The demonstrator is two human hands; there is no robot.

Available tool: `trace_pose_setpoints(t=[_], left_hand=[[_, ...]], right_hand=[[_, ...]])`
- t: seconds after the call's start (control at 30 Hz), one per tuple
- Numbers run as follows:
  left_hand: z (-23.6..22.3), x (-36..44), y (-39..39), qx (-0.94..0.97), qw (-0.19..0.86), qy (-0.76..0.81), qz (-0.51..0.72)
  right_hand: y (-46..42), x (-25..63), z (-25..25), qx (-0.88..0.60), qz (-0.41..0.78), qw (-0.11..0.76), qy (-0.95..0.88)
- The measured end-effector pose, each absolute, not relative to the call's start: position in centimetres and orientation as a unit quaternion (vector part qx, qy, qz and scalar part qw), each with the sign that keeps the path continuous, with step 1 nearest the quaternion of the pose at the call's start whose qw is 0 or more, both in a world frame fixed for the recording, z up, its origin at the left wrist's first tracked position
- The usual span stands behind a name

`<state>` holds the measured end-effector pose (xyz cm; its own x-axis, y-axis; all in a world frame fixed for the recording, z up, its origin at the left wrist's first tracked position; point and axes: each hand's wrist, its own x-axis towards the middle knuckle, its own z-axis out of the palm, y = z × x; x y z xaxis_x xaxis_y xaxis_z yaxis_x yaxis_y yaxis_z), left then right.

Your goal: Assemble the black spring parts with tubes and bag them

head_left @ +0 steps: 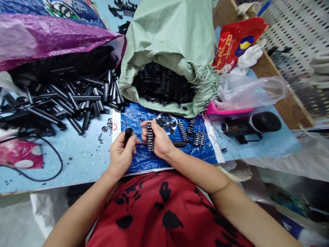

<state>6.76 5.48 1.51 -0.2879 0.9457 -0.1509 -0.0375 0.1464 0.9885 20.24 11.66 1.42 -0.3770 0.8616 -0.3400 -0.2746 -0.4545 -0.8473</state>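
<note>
My left hand (120, 154) is closed round a short black tube (128, 134), held upright over the blue sheet (138, 120). My right hand (159, 139) grips a ribbed black-and-silver stack of rings (150, 136), also upright, just right of the tube. A thin black rod (180, 144) lies across the sheet under my right hand. Several more ribbed stacks (191, 132) lie on the sheet to the right. A small round dish of loose black rings (167, 121) sits just beyond my fingers.
A green woven sack (169, 41) of ribbed stacks lies open at the back. A pile of black tubes (64, 99) spills from a purple bag (38, 37) at left. A black cylinder (252, 125), a clear plastic bag (252, 91) and a red packet (236, 41) lie at right. A black cable (51, 154) loops at left.
</note>
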Motion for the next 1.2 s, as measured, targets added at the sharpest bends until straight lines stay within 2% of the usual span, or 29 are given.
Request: trace_pose_setpoints(t=[0.13, 0.23, 0.33, 0.47, 0.67, 0.8, 1.03, 1.13, 1.2], left_hand=[[1.3, 7.9, 6.2, 0.434, 0.430, 0.604, 0.511], [1.3, 7.2, 6.1, 0.411, 0.452, 0.611, 0.503], [1.3, 6.1, 5.6, 0.391, 0.490, 0.606, 0.489], [1.3, 5.8, 5.1, 0.372, 0.514, 0.592, 0.497], [1.6, 7.1, 4.9, 0.347, 0.482, 0.596, 0.541], [1.3, 6.7, 4.9, 0.265, 0.576, 0.535, 0.559], [2.0, 5.6, 5.2, 0.171, 0.709, 0.514, 0.452], [1.6, 5.6, 5.4, 0.206, 0.669, 0.530, 0.478], [1.0, 4.8, 5.6, 0.306, 0.569, 0.575, 0.502]], right_hand=[[11.1, 20.2, 0.7, -0.415, 0.670, 0.388, -0.478], [11.5, 22.0, 0.2, -0.372, 0.512, 0.363, -0.684], [11.9, 24.1, -0.3, -0.263, 0.324, 0.308, -0.855], [11.8, 24.9, -0.3, -0.196, 0.215, 0.319, -0.902], [10.7, 24.0, 0.4, -0.192, 0.170, 0.379, -0.889], [10.5, 24.2, 0.3, -0.199, 0.131, 0.380, -0.894], [10.2, 24.0, -0.1, -0.233, 0.167, 0.339, -0.896], [10.3, 24.6, -0.4, -0.250, 0.159, 0.329, -0.896], [10.2, 25.8, -0.9, -0.283, 0.128, 0.297, -0.903]])
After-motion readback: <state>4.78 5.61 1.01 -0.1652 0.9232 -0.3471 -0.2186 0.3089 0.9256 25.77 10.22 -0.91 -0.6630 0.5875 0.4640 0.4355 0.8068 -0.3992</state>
